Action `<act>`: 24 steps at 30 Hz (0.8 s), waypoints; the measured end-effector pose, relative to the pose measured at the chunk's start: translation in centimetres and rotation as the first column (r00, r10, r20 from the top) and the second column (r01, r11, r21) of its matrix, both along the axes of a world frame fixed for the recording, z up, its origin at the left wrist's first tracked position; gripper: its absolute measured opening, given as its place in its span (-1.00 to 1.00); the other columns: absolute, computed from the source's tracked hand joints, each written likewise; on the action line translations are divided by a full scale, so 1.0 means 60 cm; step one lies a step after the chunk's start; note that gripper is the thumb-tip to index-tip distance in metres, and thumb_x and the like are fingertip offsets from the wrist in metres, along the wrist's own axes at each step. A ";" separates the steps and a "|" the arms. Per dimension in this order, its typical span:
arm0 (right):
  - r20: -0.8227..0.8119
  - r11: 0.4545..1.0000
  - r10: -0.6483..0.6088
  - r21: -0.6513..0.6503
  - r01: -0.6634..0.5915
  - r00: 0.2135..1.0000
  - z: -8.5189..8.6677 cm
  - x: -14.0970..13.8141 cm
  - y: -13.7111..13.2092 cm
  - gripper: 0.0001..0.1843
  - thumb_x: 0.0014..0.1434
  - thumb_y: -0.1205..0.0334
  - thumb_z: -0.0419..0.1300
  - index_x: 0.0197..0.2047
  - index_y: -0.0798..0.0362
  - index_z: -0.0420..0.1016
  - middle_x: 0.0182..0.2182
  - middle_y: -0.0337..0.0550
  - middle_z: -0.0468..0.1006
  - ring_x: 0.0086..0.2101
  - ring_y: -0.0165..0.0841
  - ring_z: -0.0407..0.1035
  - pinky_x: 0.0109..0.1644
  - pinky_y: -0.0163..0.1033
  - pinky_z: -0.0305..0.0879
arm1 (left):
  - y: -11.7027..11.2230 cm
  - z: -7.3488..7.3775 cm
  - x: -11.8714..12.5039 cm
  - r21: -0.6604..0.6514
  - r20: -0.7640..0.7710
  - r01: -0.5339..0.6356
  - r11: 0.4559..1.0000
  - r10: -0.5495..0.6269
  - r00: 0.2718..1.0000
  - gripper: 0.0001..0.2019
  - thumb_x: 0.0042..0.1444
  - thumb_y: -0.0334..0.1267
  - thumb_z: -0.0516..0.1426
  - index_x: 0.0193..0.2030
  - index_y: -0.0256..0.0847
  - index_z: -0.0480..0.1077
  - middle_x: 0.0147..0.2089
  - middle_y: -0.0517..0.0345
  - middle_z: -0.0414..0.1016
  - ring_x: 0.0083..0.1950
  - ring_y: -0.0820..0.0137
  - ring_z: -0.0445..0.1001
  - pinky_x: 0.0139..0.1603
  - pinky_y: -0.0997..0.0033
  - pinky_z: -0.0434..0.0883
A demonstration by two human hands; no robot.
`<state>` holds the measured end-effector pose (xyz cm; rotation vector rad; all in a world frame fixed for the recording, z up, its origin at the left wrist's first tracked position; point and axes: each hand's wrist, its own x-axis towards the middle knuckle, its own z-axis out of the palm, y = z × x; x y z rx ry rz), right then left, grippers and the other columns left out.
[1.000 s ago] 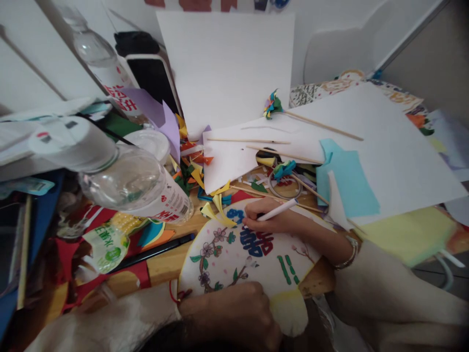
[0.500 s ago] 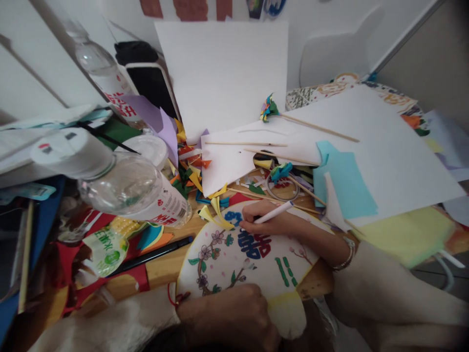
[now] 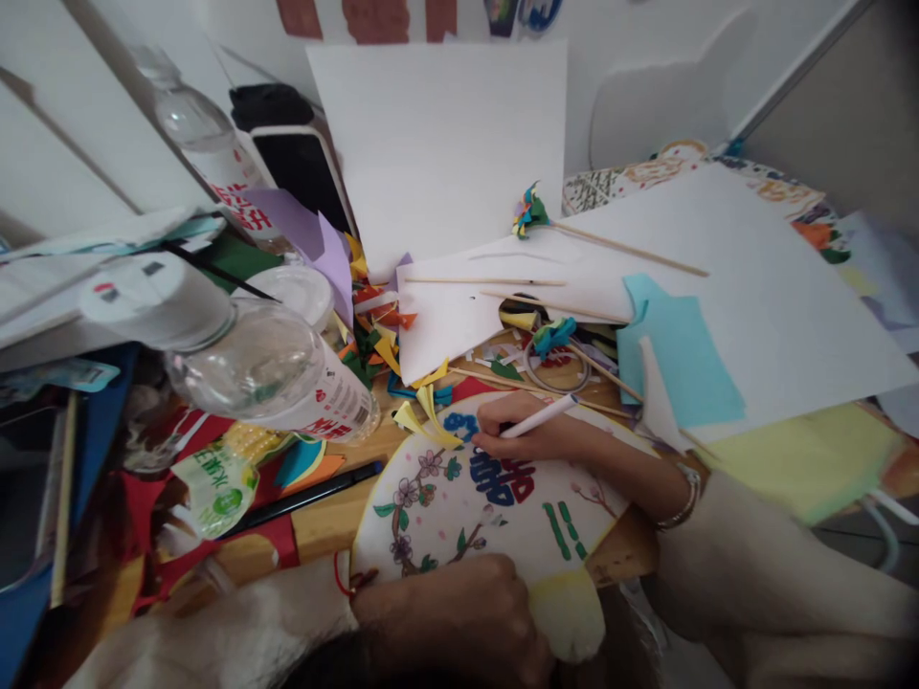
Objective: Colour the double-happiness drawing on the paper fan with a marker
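A white hand fan (image 3: 517, 536), painted with blossom branches, green strokes and blue and red characters, lies tilted at the table's front edge. My right hand (image 3: 527, 426) rests on its upper part, fingers pinched around a white marker pen (image 3: 542, 417). The pen's tip is down by the blue character part at the top, mostly hidden behind my fingers. At the lower edge, my left hand (image 3: 459, 612) is curled in a fist against the fan, its fingertips out of sight. Beside it sticks out the fan's pale yellow and white handle (image 3: 571, 617).
A large clear bottle (image 3: 287, 373) stands close on the left, with a black pen (image 3: 308, 496) in front of it. Coloured paper scraps, thin sticks (image 3: 481, 281) and a roll of tape (image 3: 556, 368) lie behind the fan. White sheets (image 3: 753, 287) cover the right side.
The whole view has shifted slightly, so everything appears a little farther right. Both hands keep nearly the same pose on the fan.
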<state>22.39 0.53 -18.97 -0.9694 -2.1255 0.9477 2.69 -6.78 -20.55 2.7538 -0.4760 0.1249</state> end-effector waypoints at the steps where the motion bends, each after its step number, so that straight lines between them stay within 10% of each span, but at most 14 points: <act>1: 0.001 1.000 -0.001 -0.001 0.001 1.000 0.000 -0.001 0.000 -0.63 0.19 0.24 0.10 -0.58 0.07 0.07 -0.62 -0.39 0.10 -0.57 -0.55 0.00 -0.46 -0.39 -0.03 | 0.000 0.000 0.000 0.000 0.000 -0.002 1.000 0.002 1.000 -0.86 0.09 -0.34 0.11 -0.48 -0.22 0.31 -0.61 0.28 0.30 -0.58 0.47 0.29 -0.61 0.38 0.08; 24: 0.042 1.000 -0.005 -0.014 0.005 0.999 -0.008 0.017 0.005 -0.64 0.18 0.25 0.09 -0.58 0.06 0.04 -0.62 -0.38 0.14 -0.58 -0.55 0.04 -0.47 -0.39 -0.03 | -0.001 -0.002 -0.001 -0.028 -0.019 -0.001 1.000 0.001 1.000 -0.89 0.07 -0.36 0.12 -0.47 -0.23 0.31 -0.60 0.27 0.32 -0.57 0.48 0.30 -0.59 0.40 0.09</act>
